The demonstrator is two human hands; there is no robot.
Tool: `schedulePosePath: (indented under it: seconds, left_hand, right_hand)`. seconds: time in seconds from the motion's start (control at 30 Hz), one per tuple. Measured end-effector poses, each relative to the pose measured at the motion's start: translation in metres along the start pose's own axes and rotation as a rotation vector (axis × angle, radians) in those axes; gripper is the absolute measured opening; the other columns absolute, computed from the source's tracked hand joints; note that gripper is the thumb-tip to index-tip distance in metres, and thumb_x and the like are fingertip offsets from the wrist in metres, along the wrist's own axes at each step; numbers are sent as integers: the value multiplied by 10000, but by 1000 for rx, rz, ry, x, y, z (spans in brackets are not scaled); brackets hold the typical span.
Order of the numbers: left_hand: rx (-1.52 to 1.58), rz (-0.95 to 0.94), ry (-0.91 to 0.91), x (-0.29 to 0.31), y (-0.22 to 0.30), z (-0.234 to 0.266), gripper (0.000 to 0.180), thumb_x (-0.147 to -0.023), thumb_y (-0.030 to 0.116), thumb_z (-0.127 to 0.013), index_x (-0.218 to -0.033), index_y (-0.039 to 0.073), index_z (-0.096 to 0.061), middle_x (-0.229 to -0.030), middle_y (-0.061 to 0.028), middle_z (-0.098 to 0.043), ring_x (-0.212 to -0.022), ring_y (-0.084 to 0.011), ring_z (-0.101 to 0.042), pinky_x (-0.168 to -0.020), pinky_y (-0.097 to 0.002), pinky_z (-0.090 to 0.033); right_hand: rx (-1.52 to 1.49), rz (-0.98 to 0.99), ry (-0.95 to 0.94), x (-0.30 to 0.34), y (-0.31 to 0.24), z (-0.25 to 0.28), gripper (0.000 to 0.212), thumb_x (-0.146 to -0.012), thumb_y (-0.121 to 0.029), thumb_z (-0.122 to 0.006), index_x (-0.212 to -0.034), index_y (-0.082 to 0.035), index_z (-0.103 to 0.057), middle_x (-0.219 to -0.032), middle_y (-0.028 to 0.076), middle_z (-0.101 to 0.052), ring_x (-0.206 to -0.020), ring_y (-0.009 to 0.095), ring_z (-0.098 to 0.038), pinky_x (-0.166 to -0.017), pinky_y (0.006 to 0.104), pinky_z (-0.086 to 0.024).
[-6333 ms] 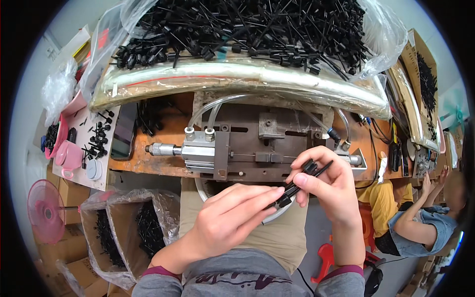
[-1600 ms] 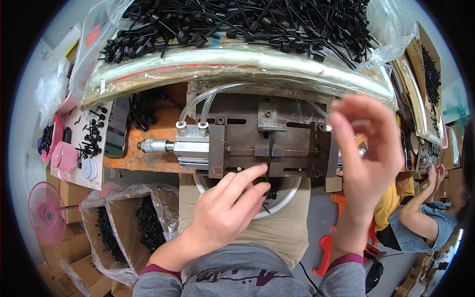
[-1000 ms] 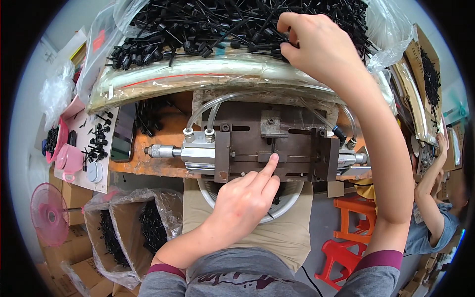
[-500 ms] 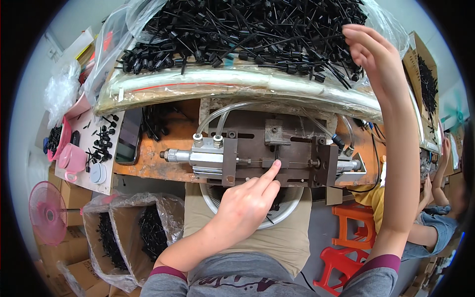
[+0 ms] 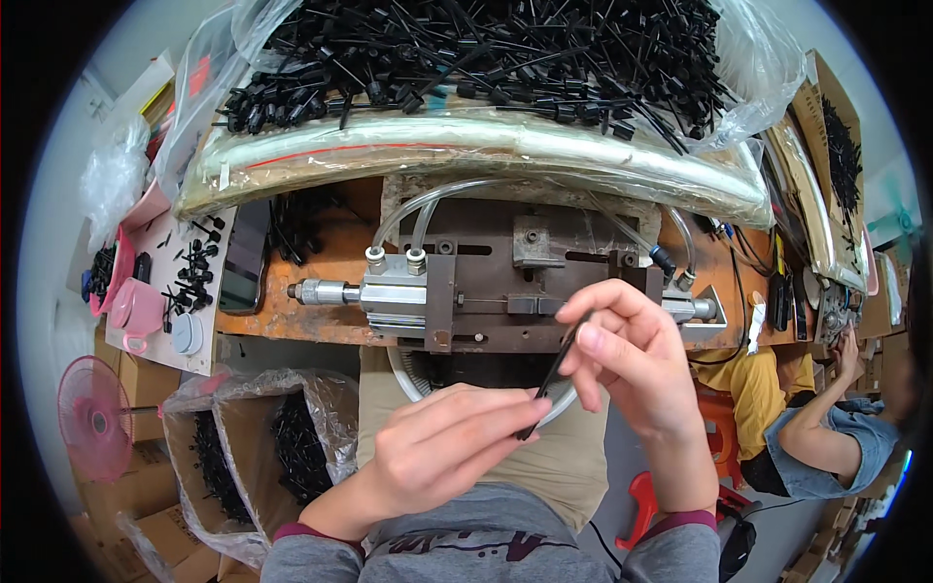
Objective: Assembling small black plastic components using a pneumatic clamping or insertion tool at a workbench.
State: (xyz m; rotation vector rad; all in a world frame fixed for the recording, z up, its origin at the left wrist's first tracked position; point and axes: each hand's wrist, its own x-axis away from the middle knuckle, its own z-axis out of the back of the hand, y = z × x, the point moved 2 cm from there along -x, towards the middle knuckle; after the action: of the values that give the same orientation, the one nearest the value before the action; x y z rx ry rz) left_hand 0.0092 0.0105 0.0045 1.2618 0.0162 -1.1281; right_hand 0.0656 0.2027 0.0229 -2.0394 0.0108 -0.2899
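Head view: holds slim black part aslant over tan-trousered lap, near side of brown metal fixture. Grips its lower end in left hand; pinches upper end in right hand. Faces heaped black parts beyond fixture. Has pink fan far left, plastic-lined carton nearer.

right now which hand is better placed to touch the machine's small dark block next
Probably the right hand: it is nearer the small dark block; the left hand sits farther back.
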Motion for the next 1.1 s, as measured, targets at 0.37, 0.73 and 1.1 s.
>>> schedulePosePath:
  seconds: [0.37,0.73,1.1]
  left_hand:
    - [-158,-27,-48,12,0,-4,332,-675,5,-810,-994,89,-773,-1014,-83,-679,-788,-201,-690,-658,-294,-593]
    - [-98,-71,60,41,-6,31,306,-719,19,-793,-1021,54,-756,-1016,-94,-689,-792,-207,-695,-672,-297,-579]
    - [-146,-33,265,57,8,62,322,-727,26,-808,-1044,36,-749,-1022,-106,-674,-800,-208,-688,-681,-289,-576]
  right_hand:
    - [85,218,47,5,24,-6,168,-971,-56,-588,-1057,81,-634,-870,165,-683,-640,145,-666,-584,243,-549]
    - [288,481,74,-26,-1,-49,129,-972,-8,-567,-1062,71,-613,-942,189,-701,-716,181,-699,-631,254,-575]
    - [668,877,-108,-223,-55,-220,259,-870,-75,-713,-1099,42,-679,-928,131,-736,-809,148,-719,-685,255,-572]
